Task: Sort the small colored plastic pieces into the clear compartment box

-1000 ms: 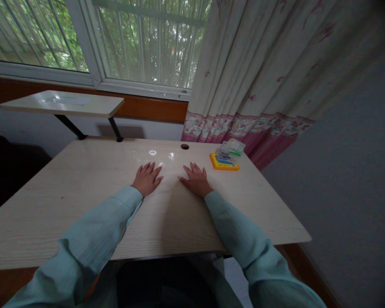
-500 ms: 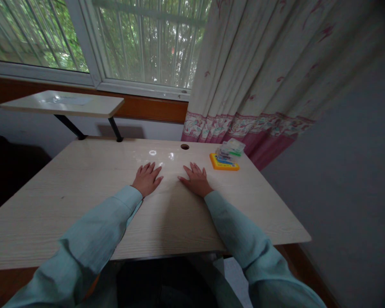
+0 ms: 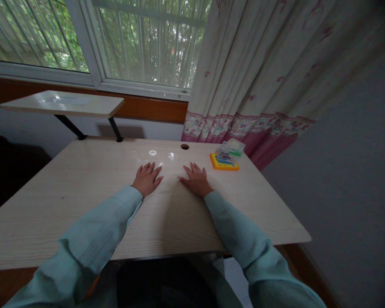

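Observation:
My left hand [image 3: 147, 179] lies palm down on the pale wood-grain desk [image 3: 93, 179], its fingers spread and nothing in them. A short distance to its right, my right hand [image 3: 196, 179] rests flat in the same way, fingers apart and holding nothing. Nearest to my right hand, farther right, is a flat orange-and-yellow case [image 3: 224, 166]. Clear plastic boxes [image 3: 232, 149] with blue and green parts are piled on it; what they contain is too small to make out.
A raised shelf [image 3: 93, 108] on black legs stands at the desk's back left. Near the back edge is a round cable hole [image 3: 185, 146]. A patterned curtain [image 3: 244, 85] hangs behind the boxes, beside the barred window [image 3: 147, 47]. A grey wall [image 3: 346, 179] is on the right.

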Demonstrator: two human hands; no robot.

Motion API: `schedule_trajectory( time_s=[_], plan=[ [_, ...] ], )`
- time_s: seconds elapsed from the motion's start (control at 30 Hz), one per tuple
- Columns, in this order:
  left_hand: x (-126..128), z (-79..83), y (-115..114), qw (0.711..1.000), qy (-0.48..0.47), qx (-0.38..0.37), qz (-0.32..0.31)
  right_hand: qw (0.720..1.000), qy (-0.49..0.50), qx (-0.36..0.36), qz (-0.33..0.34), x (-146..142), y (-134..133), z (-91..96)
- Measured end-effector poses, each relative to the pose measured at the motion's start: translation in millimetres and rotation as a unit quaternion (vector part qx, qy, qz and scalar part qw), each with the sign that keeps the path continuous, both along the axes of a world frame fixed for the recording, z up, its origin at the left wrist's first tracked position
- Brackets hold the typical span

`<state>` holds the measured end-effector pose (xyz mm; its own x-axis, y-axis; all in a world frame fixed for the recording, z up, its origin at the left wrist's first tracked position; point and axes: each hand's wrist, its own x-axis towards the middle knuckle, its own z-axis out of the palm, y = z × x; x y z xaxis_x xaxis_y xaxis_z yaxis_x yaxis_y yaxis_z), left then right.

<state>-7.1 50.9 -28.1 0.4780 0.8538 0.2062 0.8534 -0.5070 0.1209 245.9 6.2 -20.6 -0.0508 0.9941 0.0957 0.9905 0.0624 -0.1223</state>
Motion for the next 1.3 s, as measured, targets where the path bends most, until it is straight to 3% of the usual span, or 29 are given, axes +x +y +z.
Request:
schedule_trajectory(
  time_s=[0.33, 0.47, 0.53, 0.67, 0.77, 0.83, 0.9, 1.03, 1.17, 1.3],
  plan=[
    [0.0, -0.2, 0.0, 1.000, 0.002, 0.003, -0.001, 1.000, 0.016, 0.026, 0.004, 1.0, 0.3, -4.1],
    [-0.1, -0.1, -0.3, 1.000, 0.002, 0.006, -0.001, 0.989, 0.046, 0.133, 0.039, 2.5, 1.5, 8.2],
    [-0.3, -0.3, -0.2, 1.000, 0.001, 0.006, 0.000, 0.972, 0.071, 0.222, 0.020, 9.5, 2.9, 19.9],
    [-0.6, -0.4, 0.1, 1.000, -0.006, 0.004, -0.004, 0.919, 0.101, 0.361, -0.126, 45.8, 4.4, 39.3],
    [-0.4, 0.4, 0.1, 1.000, -0.002, -0.001, -0.003, 0.855, 0.126, 0.453, -0.219, 87.8, 3.8, 41.2],
    [-0.2, 0.8, 0.1, 1.000, 0.000, -0.003, -0.002, 0.826, 0.138, 0.483, -0.255, 116.2, 4.2, 35.3],
    [-0.1, 0.9, 0.0, 1.000, -0.001, -0.003, -0.002, 0.818, 0.150, 0.476, -0.285, 140.4, 6.4, 24.8],
    [-0.2, 1.5, -0.6, 1.000, -0.006, -0.006, -0.004, 0.841, 0.199, 0.387, -0.322, 168.5, 16.0, 0.9],
    [0.0, 2.7, -1.8, 1.000, -0.004, -0.006, -0.001, 0.867, 0.238, 0.285, -0.333, 174.3, 23.5, -10.9],
    [-0.3, 1.6, -1.5, 1.000, -0.006, 0.001, -0.004, 0.877, 0.237, 0.260, -0.326, 175.4, 24.0, -11.9]
  ],
)
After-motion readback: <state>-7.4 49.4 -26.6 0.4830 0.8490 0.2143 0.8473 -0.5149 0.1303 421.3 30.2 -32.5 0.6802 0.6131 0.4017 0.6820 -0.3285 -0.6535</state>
